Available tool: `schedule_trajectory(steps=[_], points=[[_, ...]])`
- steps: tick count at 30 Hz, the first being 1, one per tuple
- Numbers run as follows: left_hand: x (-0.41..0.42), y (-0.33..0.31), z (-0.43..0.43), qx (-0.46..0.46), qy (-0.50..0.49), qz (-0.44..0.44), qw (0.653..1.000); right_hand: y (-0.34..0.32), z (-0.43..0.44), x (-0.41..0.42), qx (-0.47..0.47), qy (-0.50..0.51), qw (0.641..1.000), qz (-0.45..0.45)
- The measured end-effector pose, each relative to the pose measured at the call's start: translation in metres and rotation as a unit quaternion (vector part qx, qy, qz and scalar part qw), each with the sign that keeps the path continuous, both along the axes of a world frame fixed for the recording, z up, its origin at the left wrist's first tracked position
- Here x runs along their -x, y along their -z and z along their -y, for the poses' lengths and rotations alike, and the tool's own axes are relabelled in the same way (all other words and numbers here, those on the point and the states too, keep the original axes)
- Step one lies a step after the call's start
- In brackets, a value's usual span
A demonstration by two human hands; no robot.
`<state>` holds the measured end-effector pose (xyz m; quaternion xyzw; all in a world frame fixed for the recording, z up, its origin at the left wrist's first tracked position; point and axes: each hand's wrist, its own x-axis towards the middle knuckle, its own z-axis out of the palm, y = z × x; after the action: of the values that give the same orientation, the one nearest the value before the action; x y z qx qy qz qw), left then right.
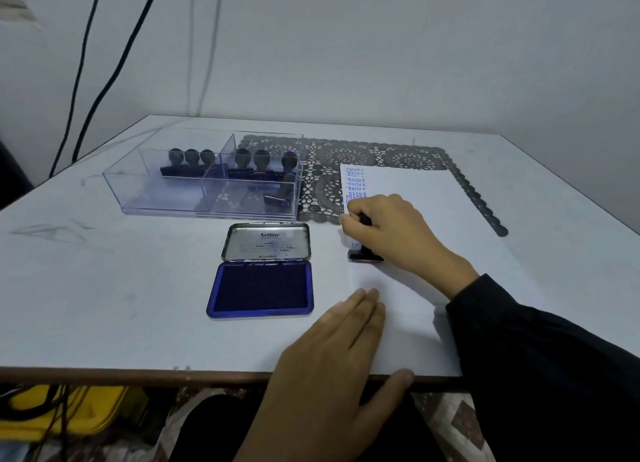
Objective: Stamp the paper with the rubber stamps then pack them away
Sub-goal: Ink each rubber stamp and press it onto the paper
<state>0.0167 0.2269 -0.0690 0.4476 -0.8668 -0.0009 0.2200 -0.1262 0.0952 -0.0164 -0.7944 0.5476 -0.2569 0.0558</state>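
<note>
The rubber stamp (365, 255) stands upright with its dark base down on the white paper (450, 226), close to the sheet's left edge and below a column of blue FRAGILE prints (356, 184) that runs down that edge. The right hand (391, 233) wraps its curled fingers tightly round the stamp's handle, hiding most of it; a faint blue mark shows just above the base. The left hand (332, 350) lies flat on the paper's near left corner, its fingers (363, 305) straight and together, the thumb spread out along the table's front edge, holding nothing. A dark sleeve (536, 357) covers the right forearm and part of the sheet. Just left of the paper sits the open ink pad (261, 288), its metal lid (266, 241) folded back away from the person. Beyond that stands a clear divided box (156, 191) holding a row of upright stamps (242, 160) at the back and one tipped over (278, 194) in the front right compartment. A grey lace mat (381, 155) lies under the paper's far end and touches the box. Everything rests on a white table (104, 271); black cables (90, 80) hang down the wall behind.
</note>
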Motion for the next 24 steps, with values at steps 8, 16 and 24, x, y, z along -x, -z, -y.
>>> schedule_trajectory(steps=[8,16,24], points=[[0.003,0.001,-0.001,0.009,-0.009,-0.019,1.0,0.009,0.0,-0.007,0.039,0.053,0.998,-0.022],[0.008,0.002,-0.001,0.008,-0.057,-0.019,0.998,0.013,-0.014,-0.009,0.101,0.074,0.989,-0.08],[0.012,-0.001,-0.002,-0.008,-0.099,-0.058,0.993,0.016,-0.022,-0.008,0.135,0.077,0.983,-0.096]])
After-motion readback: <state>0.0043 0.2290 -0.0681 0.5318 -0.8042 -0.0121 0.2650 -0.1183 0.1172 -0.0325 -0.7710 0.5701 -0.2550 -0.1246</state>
